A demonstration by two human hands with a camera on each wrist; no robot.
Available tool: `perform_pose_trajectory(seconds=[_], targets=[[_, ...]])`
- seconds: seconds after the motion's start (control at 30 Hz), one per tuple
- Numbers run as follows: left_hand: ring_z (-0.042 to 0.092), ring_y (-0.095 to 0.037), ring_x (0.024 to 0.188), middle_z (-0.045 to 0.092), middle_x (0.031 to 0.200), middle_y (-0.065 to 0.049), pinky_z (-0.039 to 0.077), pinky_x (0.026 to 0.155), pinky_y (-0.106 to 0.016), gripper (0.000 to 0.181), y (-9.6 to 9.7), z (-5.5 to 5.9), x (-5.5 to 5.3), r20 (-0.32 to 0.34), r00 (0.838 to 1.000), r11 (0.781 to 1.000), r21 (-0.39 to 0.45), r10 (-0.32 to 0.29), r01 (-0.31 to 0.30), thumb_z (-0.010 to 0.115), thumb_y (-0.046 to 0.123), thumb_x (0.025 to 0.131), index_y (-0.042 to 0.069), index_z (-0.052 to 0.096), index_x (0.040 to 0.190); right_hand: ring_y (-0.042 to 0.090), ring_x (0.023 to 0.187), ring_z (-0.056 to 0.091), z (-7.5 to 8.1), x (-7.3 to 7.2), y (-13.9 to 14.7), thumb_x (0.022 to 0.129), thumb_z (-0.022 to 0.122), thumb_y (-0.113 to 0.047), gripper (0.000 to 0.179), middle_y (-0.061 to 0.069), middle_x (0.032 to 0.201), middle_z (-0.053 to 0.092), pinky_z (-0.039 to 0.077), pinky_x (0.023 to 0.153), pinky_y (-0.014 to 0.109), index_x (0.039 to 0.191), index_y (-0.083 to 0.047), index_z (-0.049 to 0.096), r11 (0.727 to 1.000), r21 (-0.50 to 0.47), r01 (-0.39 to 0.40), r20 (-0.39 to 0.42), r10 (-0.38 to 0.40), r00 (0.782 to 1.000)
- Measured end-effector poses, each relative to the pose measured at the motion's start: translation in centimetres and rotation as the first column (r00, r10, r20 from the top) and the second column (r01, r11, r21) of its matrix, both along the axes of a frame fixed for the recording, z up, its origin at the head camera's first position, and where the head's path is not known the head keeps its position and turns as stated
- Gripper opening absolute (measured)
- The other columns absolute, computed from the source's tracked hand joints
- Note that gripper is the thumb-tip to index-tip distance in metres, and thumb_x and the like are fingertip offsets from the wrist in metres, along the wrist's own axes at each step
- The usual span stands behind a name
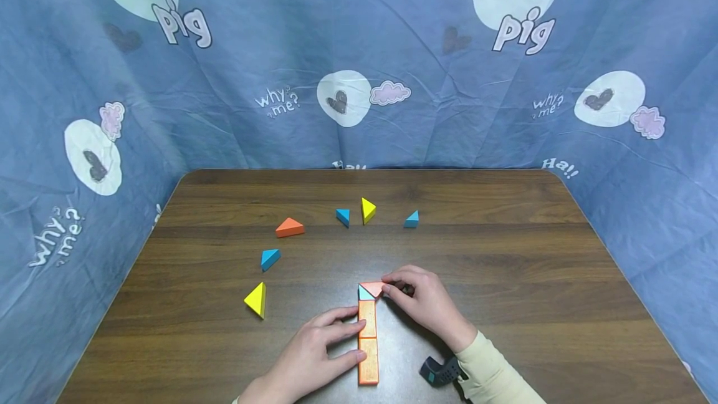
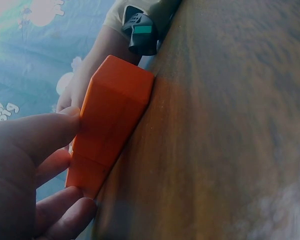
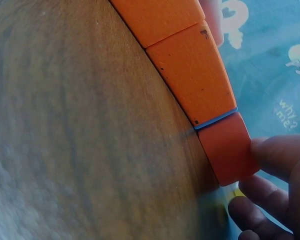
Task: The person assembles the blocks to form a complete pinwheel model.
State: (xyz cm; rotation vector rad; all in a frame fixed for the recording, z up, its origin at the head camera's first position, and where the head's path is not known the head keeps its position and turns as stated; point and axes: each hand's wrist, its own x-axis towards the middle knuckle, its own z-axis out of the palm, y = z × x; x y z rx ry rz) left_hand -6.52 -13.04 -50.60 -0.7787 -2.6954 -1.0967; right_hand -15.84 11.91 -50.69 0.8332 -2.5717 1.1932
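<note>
Two orange rectangular blocks (image 1: 368, 360) lie end to end in a column on the wooden table. At the column's far end sits a small light-blue triangular block (image 1: 365, 293), and a red-orange triangular block (image 1: 371, 288) lies against its slanted side. My left hand (image 1: 314, 354) rests its extended fingers and thumb on the orange blocks from the left; in the left wrist view the thumb (image 2: 60, 127) touches their upper edge. With thumb and index finger, my right hand (image 1: 422, 298) pinches the right end of the red-orange triangular block (image 3: 229, 150).
Loose triangular blocks lie in an arc beyond the hands: yellow (image 1: 256, 300), blue (image 1: 270, 259), orange (image 1: 289, 227), blue (image 1: 343, 217), yellow (image 1: 367, 211) and light blue (image 1: 412, 220). A dark wrist strap (image 1: 440, 371) is on the right wrist. A blue printed curtain (image 1: 392, 136) surrounds the table.
</note>
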Motion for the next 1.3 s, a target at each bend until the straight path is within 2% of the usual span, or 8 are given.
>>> perform_pose_trajectory(seconds=[0.6, 0.87, 1.03, 1.17, 1.3], targets=[[0.056, -0.011, 0.12, 0.056, 0.136, 0.011, 0.049, 0.093, -0.036, 0.044, 0.0, 0.0, -0.1, -0.026, 1.0, 1.0, 0.021, -0.005, 0.006, 0.074, 0.048, 0.086, 0.025, 0.072, 0.124, 0.001, 0.087, 0.062, 0.0, 0.0, 0.0, 0.089, 0.076, -0.028, 0.014, -0.015, 0.098, 0.068, 0.052, 0.077, 0.028, 0.101, -0.02, 0.077, 1.0, 0.022, -0.01, -0.015, 0.01, 1.0], [0.056, -0.012, 0.12, 0.056, 0.136, 0.011, 0.049, 0.094, -0.037, 0.045, 0.1, 0.1, -0.1, -0.011, 1.0, 1.0, 0.017, -0.007, 0.007, 0.073, 0.049, 0.087, 0.026, 0.071, 0.125, 0.002, 0.078, 0.06, 0.2, -0.3, 0.2, 0.088, 0.077, -0.022, 0.016, -0.012, 0.096, 0.068, 0.051, 0.067, 0.025, 0.102, -0.013, 0.077, 1.0, -0.016, -0.002, 0.01, 0.002, 1.0], [0.056, -0.012, 0.12, 0.056, 0.136, 0.011, 0.049, 0.094, -0.037, 0.045, 0.1, 0.1, 0.0, -0.005, 1.0, 1.0, 0.02, -0.01, 0.01, 0.073, 0.049, 0.087, 0.025, 0.071, 0.125, 0.001, 0.076, 0.059, 0.6, -1.0, 0.9, 0.088, 0.077, -0.022, 0.019, -0.008, 0.096, 0.068, 0.052, 0.065, 0.025, 0.105, -0.012, 0.076, 1.0, -0.017, 0.014, 0.016, -0.014, 1.0], [0.055, -0.011, 0.121, 0.055, 0.137, 0.012, 0.048, 0.094, -0.037, 0.046, 0.1, 0.1, 0.0, 0.006, 1.0, 1.0, 0.007, -0.007, 0.007, 0.072, 0.05, 0.087, 0.026, 0.071, 0.125, 0.003, 0.075, 0.06, 1.2, -2.2, 1.9, 0.089, 0.077, -0.022, 0.02, -0.007, 0.096, 0.068, 0.053, 0.065, 0.028, 0.106, -0.012, 0.076, 0.999, -0.008, 0.042, 0.003, -0.042, 0.999], [0.054, -0.01, 0.122, 0.054, 0.138, 0.013, 0.048, 0.095, -0.038, 0.048, 0.0, 0.2, 0.1, 0.055, 0.998, 1.0, -0.016, -0.001, 0.001, 0.069, 0.055, 0.087, 0.028, 0.069, 0.127, 0.003, 0.075, 0.06, 1.7, -3.7, 3.1, 0.089, 0.076, -0.024, 0.022, -0.008, 0.098, 0.068, 0.054, 0.067, 0.031, 0.108, -0.013, 0.075, 0.997, 0.023, 0.078, -0.006, -0.078, 0.997]])
